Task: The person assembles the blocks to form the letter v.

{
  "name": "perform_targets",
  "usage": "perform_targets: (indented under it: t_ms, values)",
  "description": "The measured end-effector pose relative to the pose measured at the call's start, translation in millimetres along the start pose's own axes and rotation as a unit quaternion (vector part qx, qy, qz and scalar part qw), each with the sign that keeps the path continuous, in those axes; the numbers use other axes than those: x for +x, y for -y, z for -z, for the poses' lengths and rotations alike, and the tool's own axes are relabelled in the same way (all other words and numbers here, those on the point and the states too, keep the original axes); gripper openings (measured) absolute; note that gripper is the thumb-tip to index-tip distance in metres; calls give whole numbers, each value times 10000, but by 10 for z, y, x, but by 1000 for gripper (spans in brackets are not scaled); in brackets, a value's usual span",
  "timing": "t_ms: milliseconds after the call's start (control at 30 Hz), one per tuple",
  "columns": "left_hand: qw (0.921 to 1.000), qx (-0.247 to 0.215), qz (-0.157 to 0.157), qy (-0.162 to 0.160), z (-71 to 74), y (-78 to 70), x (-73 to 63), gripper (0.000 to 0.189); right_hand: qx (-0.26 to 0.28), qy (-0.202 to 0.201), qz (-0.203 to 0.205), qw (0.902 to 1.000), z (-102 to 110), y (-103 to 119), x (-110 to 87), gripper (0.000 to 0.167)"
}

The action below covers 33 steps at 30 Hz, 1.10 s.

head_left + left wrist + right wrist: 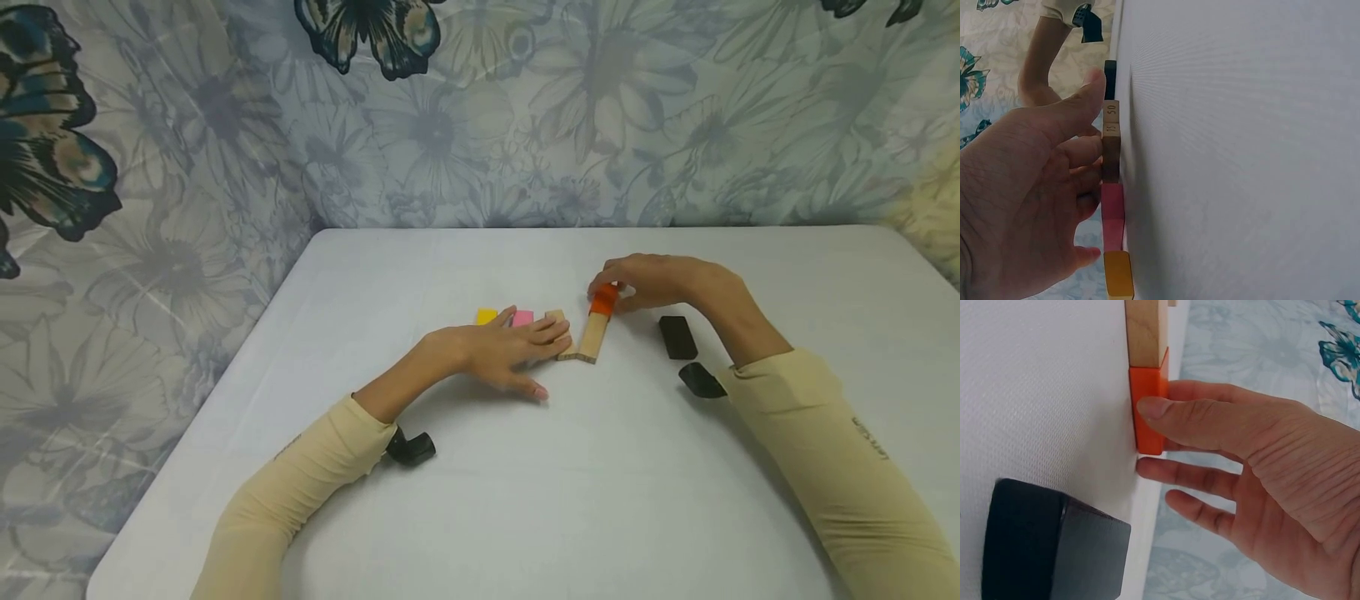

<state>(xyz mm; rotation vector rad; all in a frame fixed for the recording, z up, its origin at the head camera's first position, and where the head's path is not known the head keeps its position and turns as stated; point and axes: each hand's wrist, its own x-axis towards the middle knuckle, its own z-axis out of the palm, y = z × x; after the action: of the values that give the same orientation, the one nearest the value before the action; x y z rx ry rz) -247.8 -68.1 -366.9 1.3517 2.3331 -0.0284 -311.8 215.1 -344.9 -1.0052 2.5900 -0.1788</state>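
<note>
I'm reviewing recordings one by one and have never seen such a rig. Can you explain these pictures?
There's no machine: a person uses two bare hands. The widest picture is taken from the head, the other two from the left and right wrists. On the white table are a yellow block, a pink block, wooden blocks and a black block. The right hand pinches an orange block, which meets a wooden one end to end. The left hand is spread, with no grip visible.

On the table, the row of blocks lies left of 1 separate block.
</note>
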Motion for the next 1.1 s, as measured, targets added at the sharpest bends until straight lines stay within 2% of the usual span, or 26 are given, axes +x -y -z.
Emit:
perform_targets:
  t_ms: [700,1100]
  values:
    - [10000,9,38,53,3,-13,-13,90,150,130,-11,9998,31,41,-17,50]
    - [10000,32,20,27,12,-7,-22,91,137,194,-72,9997,35,56,-2,52]
